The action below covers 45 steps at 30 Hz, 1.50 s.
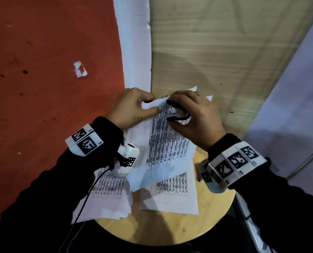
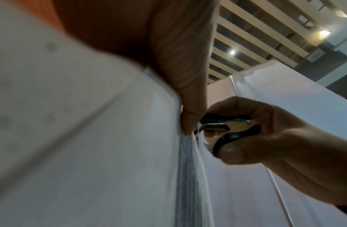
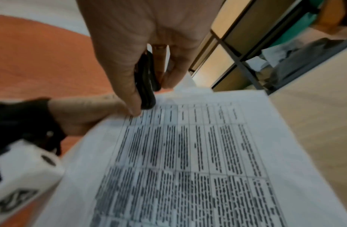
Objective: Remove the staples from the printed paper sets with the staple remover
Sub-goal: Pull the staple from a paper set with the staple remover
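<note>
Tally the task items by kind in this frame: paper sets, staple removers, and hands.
Paper sets: 3 (one held up, one lying at the left of the round table, one lying at the right)
Staple removers: 1 (black staple remover)
Hands: 2 (left hand, right hand)
Total: 6

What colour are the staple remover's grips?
Black, over shiny metal jaws; the staple remover shows best in the left wrist view.

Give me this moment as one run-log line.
left hand: pinches paper set corner | right hand: grips staple remover at that corner | staple: not visible | other sets: on table
</note>
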Motion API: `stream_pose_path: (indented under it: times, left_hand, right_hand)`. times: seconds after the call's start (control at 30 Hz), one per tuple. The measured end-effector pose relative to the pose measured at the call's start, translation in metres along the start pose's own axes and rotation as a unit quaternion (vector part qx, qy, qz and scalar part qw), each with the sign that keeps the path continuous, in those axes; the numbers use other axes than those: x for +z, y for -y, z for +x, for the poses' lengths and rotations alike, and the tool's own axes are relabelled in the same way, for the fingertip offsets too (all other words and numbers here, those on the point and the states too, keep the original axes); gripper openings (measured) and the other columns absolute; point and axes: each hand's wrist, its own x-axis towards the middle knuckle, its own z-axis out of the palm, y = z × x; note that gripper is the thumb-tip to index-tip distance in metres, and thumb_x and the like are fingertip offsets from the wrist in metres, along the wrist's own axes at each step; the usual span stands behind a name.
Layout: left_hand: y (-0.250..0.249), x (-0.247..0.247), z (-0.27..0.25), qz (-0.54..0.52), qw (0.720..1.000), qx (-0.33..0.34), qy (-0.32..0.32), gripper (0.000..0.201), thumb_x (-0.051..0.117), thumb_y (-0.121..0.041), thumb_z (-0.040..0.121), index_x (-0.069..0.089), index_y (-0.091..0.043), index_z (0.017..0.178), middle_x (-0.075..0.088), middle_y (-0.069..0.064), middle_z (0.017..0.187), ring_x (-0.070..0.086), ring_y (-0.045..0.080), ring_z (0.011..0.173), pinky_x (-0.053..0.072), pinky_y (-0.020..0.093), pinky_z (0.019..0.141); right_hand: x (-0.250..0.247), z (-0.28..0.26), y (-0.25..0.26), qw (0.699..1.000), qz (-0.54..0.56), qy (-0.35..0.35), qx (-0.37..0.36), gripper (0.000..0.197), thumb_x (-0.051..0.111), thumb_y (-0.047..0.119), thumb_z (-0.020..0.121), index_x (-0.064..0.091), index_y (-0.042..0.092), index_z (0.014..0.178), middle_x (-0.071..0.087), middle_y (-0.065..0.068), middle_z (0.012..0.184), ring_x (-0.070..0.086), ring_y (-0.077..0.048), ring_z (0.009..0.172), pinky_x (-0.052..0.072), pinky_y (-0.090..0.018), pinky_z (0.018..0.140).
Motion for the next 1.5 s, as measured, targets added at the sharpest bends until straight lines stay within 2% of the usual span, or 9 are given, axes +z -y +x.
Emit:
stream_pose_path:
  times: [0.1, 0.33, 0.57, 0.7, 0.87, 1.0, 1.1, 1.2, 1.5]
  left_hand:
    - [-0.004, 0.000, 0.003, -0.045, 0.999, -0.004, 0.002, 0.031, 0.064, -0.047, 0.072, 0.070, -0.017, 0.077, 0.065, 0.015, 0.068, 0.054, 0.010, 0.064, 0.050, 0.046, 0.064]
    - [-0.006, -0.002, 0.005, -0.103, 0.994, -0.019, 0.023, 0.024, 0.069, -0.044, 0.067, 0.071, -0.021, 0.075, 0.068, 0.014, 0.070, 0.053, 0.006, 0.068, 0.049, 0.044, 0.066]
    - [-0.010, -0.004, 0.004, -0.115, 0.992, -0.025, 0.051, 0.013, 0.073, -0.038, 0.069, 0.067, -0.035, 0.057, 0.055, -0.013, 0.052, 0.046, -0.006, 0.060, 0.035, 0.022, 0.056]
    - [-0.012, -0.009, 0.003, -0.112, 0.990, -0.031, 0.082, 0.005, 0.074, -0.038, 0.062, 0.069, -0.039, 0.060, 0.058, -0.014, 0.053, 0.048, -0.008, 0.057, 0.037, 0.018, 0.055]
    - [-0.013, -0.013, 0.003, -0.111, 0.989, -0.047, 0.089, 0.008, 0.077, -0.029, 0.064, 0.071, -0.025, 0.068, 0.065, -0.008, 0.062, 0.051, -0.003, 0.060, 0.040, 0.023, 0.060]
    - [-0.014, -0.014, 0.002, -0.130, 0.985, -0.051, 0.105, 0.024, 0.078, -0.005, 0.073, 0.069, -0.028, 0.070, 0.064, -0.017, 0.057, 0.051, -0.011, 0.056, 0.039, 0.012, 0.056]
    - [-0.014, -0.011, -0.001, -0.176, 0.977, -0.067, 0.099, 0.031, 0.074, 0.006, 0.073, 0.069, -0.024, 0.067, 0.063, -0.016, 0.056, 0.052, -0.008, 0.056, 0.040, 0.009, 0.054]
    - [-0.013, -0.009, -0.002, -0.195, 0.973, -0.078, 0.097, 0.032, 0.073, 0.007, 0.073, 0.072, -0.023, 0.062, 0.064, -0.011, 0.060, 0.053, -0.003, 0.057, 0.041, 0.012, 0.055]
    - [-0.022, -0.012, -0.004, -0.227, 0.965, -0.074, 0.109, 0.028, 0.066, 0.013, 0.076, 0.066, -0.014, 0.068, 0.062, -0.014, 0.053, 0.050, -0.007, 0.050, 0.039, 0.008, 0.050]
  right_hand:
    - [0.007, 0.000, 0.004, 0.999, -0.031, -0.017, -0.041, 0.041, 0.075, 0.013, 0.061, 0.068, 0.008, 0.101, 0.067, -0.009, 0.104, 0.066, -0.029, 0.086, 0.055, -0.034, 0.056]
    - [0.009, 0.004, 0.001, 0.996, -0.013, -0.011, -0.090, 0.039, 0.074, 0.006, 0.062, 0.070, 0.002, 0.101, 0.069, -0.014, 0.101, 0.067, -0.033, 0.086, 0.056, -0.039, 0.057]
    - [0.009, 0.006, 0.001, 0.994, -0.016, -0.015, -0.109, 0.032, 0.077, 0.005, 0.063, 0.071, 0.001, 0.095, 0.070, -0.015, 0.094, 0.067, -0.034, 0.081, 0.056, -0.038, 0.057]
    - [0.009, 0.008, 0.002, 0.992, -0.032, -0.016, -0.123, 0.029, 0.076, 0.008, 0.064, 0.072, 0.003, 0.093, 0.071, -0.012, 0.092, 0.067, -0.032, 0.079, 0.056, -0.036, 0.055]
    - [0.012, 0.009, 0.001, 0.990, -0.045, -0.009, -0.133, 0.028, 0.075, 0.009, 0.066, 0.071, 0.002, 0.093, 0.070, -0.013, 0.091, 0.067, -0.033, 0.079, 0.055, -0.038, 0.053]
    - [0.015, 0.010, 0.003, 0.989, -0.052, -0.006, -0.141, 0.027, 0.076, 0.008, 0.065, 0.071, 0.002, 0.091, 0.070, -0.014, 0.089, 0.066, -0.034, 0.076, 0.055, -0.037, 0.052]
    - [0.014, 0.011, 0.003, 0.988, -0.053, -0.004, -0.144, 0.027, 0.074, 0.010, 0.065, 0.071, 0.002, 0.091, 0.070, -0.014, 0.087, 0.066, -0.033, 0.075, 0.055, -0.036, 0.053]
    - [0.012, 0.011, 0.003, 0.989, -0.047, -0.001, -0.139, 0.028, 0.072, 0.011, 0.063, 0.071, 0.001, 0.089, 0.069, -0.014, 0.086, 0.067, -0.034, 0.073, 0.055, -0.036, 0.052]
    - [0.010, 0.016, 0.000, 0.993, 0.005, 0.022, -0.112, 0.030, 0.071, 0.013, 0.064, 0.070, -0.001, 0.091, 0.069, -0.017, 0.089, 0.067, -0.036, 0.076, 0.056, -0.043, 0.055]
